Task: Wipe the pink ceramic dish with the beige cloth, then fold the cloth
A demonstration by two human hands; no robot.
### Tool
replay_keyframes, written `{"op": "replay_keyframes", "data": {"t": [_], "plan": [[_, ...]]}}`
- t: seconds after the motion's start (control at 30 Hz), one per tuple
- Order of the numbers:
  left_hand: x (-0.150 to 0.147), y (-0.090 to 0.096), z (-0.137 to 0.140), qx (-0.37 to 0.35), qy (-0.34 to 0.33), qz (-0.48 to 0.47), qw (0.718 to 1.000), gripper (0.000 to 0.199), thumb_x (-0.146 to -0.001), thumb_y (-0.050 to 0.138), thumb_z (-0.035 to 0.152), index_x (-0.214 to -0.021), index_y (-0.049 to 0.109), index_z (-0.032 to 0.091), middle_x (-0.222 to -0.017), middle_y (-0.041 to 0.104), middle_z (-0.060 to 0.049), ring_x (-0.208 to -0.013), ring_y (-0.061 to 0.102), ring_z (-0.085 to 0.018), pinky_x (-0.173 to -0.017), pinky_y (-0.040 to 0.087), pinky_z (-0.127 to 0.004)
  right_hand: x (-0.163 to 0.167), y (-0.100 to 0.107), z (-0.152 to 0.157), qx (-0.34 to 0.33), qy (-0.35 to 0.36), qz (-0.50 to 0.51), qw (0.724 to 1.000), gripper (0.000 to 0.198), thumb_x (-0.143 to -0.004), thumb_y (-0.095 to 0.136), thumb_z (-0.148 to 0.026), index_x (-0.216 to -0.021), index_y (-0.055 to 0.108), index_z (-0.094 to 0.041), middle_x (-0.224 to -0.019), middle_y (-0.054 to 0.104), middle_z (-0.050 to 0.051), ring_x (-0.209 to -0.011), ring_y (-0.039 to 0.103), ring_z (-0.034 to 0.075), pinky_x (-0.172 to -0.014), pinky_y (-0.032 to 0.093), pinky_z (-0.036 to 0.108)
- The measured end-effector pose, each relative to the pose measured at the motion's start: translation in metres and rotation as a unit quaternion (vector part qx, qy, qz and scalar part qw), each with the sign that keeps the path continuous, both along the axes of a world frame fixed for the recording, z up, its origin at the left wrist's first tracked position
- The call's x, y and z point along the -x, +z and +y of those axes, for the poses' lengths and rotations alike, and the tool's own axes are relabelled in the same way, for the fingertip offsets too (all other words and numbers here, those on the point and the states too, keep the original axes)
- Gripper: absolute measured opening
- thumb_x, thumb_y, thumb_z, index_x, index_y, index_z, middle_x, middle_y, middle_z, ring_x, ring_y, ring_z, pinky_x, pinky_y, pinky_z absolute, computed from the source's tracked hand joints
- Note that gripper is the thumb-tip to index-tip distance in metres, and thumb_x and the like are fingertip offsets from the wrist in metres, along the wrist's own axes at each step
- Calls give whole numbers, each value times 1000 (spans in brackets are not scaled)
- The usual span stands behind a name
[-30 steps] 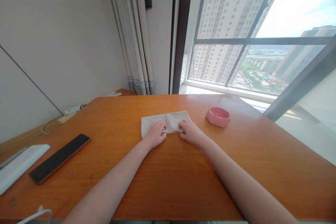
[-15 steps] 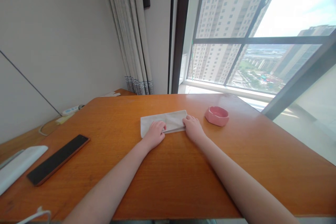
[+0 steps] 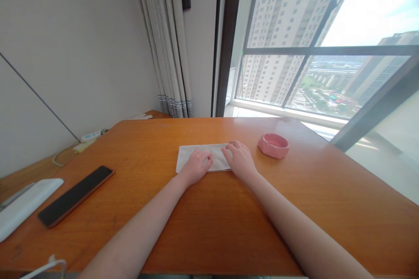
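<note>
A folded light-grey cloth (image 3: pixel 218 157) lies flat on the wooden table, a long narrow rectangle running left to right. On its left half rests my left hand (image 3: pixel 197 166), fingers slightly bent and apart. My right hand (image 3: pixel 240 159) is laid over the cloth's right end, its fingers spread and covering that edge. Neither hand grips the cloth; both touch it from above. To the right of my right hand stands a pink angular bowl (image 3: pixel 273 145), apart from it.
A black phone (image 3: pixel 76 196) lies at the left, beside a white object (image 3: pixel 29 207) at the table's edge. A white cable (image 3: pixel 49 265) pokes up at the near left corner. Behind the table (image 3: pixel 209 235) are a curtain (image 3: pixel 173 52) and a large window (image 3: pixel 294 51).
The cloth's right part now lies flat and squared. My right hand has let go of its edge and spread its fingers; my left hand has opened on top.
</note>
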State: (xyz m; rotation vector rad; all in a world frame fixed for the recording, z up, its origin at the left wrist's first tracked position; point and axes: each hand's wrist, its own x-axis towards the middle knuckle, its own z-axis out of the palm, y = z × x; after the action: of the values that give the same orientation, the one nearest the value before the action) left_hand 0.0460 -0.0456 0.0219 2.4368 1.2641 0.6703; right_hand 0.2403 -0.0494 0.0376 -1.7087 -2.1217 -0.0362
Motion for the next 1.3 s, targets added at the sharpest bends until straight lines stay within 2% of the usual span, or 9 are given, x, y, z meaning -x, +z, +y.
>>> {"op": "replay_keyframes", "data": {"t": [0.13, 0.3, 0.4, 0.5, 0.6, 0.8, 1.07, 1.2, 1.3], "plan": [[8, -17, 12, 10, 72, 93, 993, 49, -89, 33, 46, -131, 43, 23, -145, 36, -9, -136, 27, -26, -111, 12, -52, 12, -26, 5, 97, 49, -37, 993, 56, -92, 29, -49, -138, 37, -20, -149, 28, 10, -136, 23, 29, -107, 18, 42], [31, -29, 30, 36, 208, 147, 966, 55, -89, 29, 49, -135, 39, 22, -149, 28, -12, -137, 23, -31, -109, 12, -56, 18, -32, 6, 180, -44, -54, 981, 80, -84, 31, -65, -143, 25, -12, -151, 18, 17, -138, 15, 36, -109, 11, 45], [42, -23, 32, 37, 294, 163, 941, 55, -89, 28, 48, -134, 40, 19, -147, 31, -16, -136, 26, -33, -106, 18, -57, 19, -24, 1, 192, -102, -66, 974, 91, -79, 36, -70, -142, 25, -4, -148, 20, 24, -135, 18, 41, -106, 15, 48], [45, -11, 29, -5, 336, 169, 927, 50, -90, 26, 46, -120, 51, 14, -129, 50, -20, -123, 43, -33, -98, 34, -50, 16, -18, -1, 162, -128, -71, 976, 81, -82, 33, -66, -133, 41, -3, -139, 36, 27, -128, 31, 42, -100, 23, 51], [46, -3, 25, -1, 348, 176, 921, 45, -88, 31, 45, -101, 57, 10, -109, 57, -20, -107, 53, -32, -87, 43, -43, 7, -20, 4, 115, -115, -59, 985, 66, -88, 27, -57, -126, 50, -9, -133, 45, 23, -125, 36, 37, -99, 25, 49], [44, -7, 29, 60, 283, 146, 946, 34, -81, 45, 43, -94, 54, 13, -105, 60, -19, -103, 57, -30, -84, 43, -38, -5, -36, 19, 177, -128, -47, 975, 74, -87, 23, -60, -144, 23, -13, -151, 17, 17, -138, 12, 34, -106, 11, 51], [58, -13, 45, 121, 277, -52, 952, 60, -77, 46, 17, -133, 24, 16, -112, 63, -14, -90, 64, -21, -78, 47, -32, -2, -36, 21, 128, -74, 2, 989, 65, -91, 26, -51, -142, 29, -11, -148, 26, 15, -138, 17, 31, -109, 14, 47], [82, -9, 46, 46, 347, 27, 936, 49, -78, 41, 12, -127, 36, 12, -120, 57, -20, -108, 57, -27, -87, 44, -36, 3, -34, 19, 86, 41, 35, 995, 52, -92, 29, -37, -139, 33, -16, -146, 33, 10, -136, 24, 22, -110, 18, 40], [95, -6, 46, 51, 384, 88, 918, 46, -77, 44, 15, -123, 41, 11, -116, 58, -22, -108, 57, -32, -85, 45, -41, 5, -35, 16, 111, 45, 12, 993, 47, -89, 38, -37, -131, 44, -18, -145, 35, 10, -135, 26, 26, -109, 17, 46]]}}
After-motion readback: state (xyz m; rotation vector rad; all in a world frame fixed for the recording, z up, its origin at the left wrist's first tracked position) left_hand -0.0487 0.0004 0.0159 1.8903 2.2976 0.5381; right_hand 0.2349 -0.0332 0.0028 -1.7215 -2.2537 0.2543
